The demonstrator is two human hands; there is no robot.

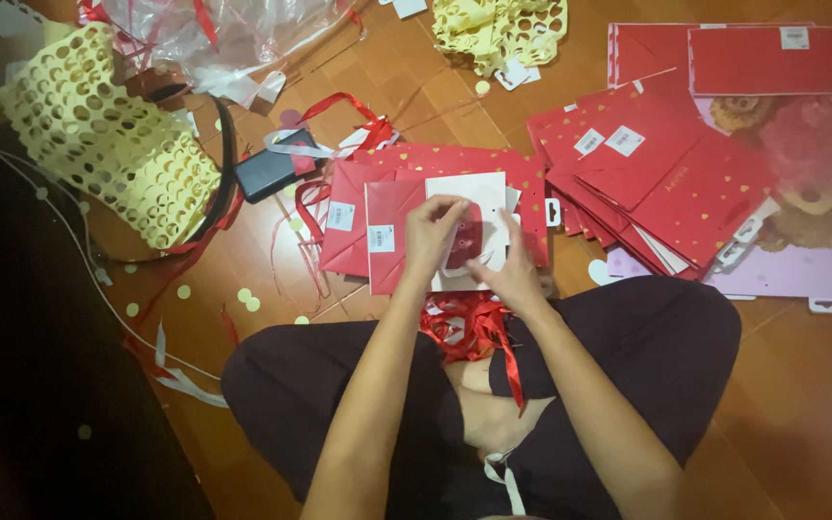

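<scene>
I sit cross-legged on a wooden floor, looking down at my lap. My left hand [429, 234] pinches the top of a white card [474, 193] with a dark red cut-out piece in its middle. My right hand [510, 274] touches the card's lower right side, fingers curled. The card lies on a pile of flat red paper bags [377, 217] with gold dots and white stickers. A tangle of red ribbon [469, 323] rests between my knees, below both hands.
A second fanned stack of red bags [666, 164] lies at the right on a pink sheet [801, 270]. Yellow punched paper [98, 135] lies at the left, another piece [503, 29] at the top. A dark phone-like block [267, 173], clear plastic wrap [233, 34] and paper dots litter the floor.
</scene>
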